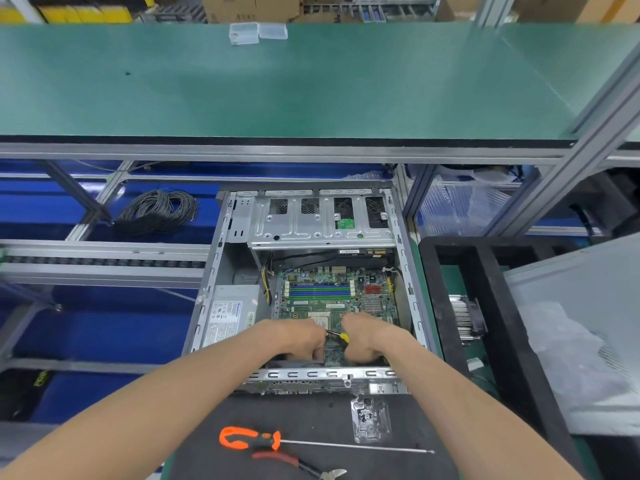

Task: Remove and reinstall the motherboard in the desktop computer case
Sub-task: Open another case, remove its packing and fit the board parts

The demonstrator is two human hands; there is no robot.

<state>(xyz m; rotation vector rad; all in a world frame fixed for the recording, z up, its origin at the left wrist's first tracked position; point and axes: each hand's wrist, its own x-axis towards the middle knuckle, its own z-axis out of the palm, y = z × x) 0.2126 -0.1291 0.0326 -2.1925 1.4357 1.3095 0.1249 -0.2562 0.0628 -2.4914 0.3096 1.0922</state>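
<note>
The open desktop case (311, 374) lies on its side in front of me. The green motherboard (322, 292) sits inside it, with blue and green memory slots at its far end. Both of my hands reach into the near end of the case. My left hand (301, 337) has its fingers curled down at the board's near edge. My right hand (370, 336) is closed beside it, with a small yellow-handled screwdriver (344, 337) sticking out towards the left hand. The hands hide the near part of the board.
A power supply (228, 317) fills the case's left side and a metal drive cage (311, 223) its far end. On the black mat lie an orange-handled screwdriver (249, 438), red pliers (287, 460) and a small bagged part (370, 419). A heatsink (465, 318) rests at right, a cable coil (159, 211) at left.
</note>
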